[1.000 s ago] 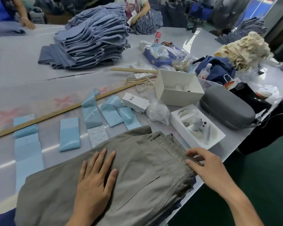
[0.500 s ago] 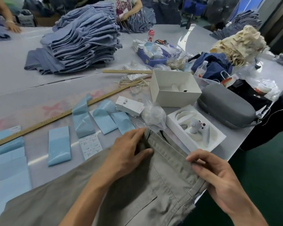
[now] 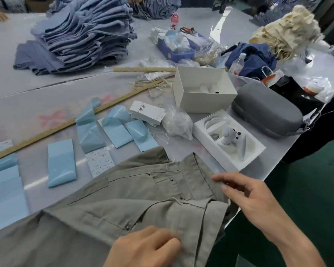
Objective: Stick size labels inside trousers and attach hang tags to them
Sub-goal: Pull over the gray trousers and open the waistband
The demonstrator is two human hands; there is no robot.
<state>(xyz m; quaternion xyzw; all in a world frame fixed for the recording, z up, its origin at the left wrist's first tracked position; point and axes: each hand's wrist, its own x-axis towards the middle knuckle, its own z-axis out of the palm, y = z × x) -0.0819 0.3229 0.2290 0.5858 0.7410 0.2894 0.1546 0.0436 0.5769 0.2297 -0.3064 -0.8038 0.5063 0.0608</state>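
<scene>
Head view: both hands on grey trousers at desk edge

Trousers point(image 3: 123, 205) lie flat on the desk point(image 3: 37, 97), front up, waistband toward the right edge, partly overhanging it. Left hand point(image 3: 145, 247) sits on the fabric near the fly, fingers curled in; blurred, can't tell if it's pinching cloth. Right hand point(image 3: 251, 197) is at the waistband, fingers loosely extended, index fingertip point(image 3: 215, 178) touching the band edge, not gripping.

Sticker sheet point(image 3: 99, 162) lies just beyond the trousers, its lower edge tucked under them. Hang tags point(image 3: 147, 112) are stacked further back, beside a clear plastic bag point(image 3: 177, 122). Blue backing strips point(image 3: 61, 162) are spread left of the sheet. Wooden ruler point(image 3: 66, 126) runs diagonally behind them.
</scene>
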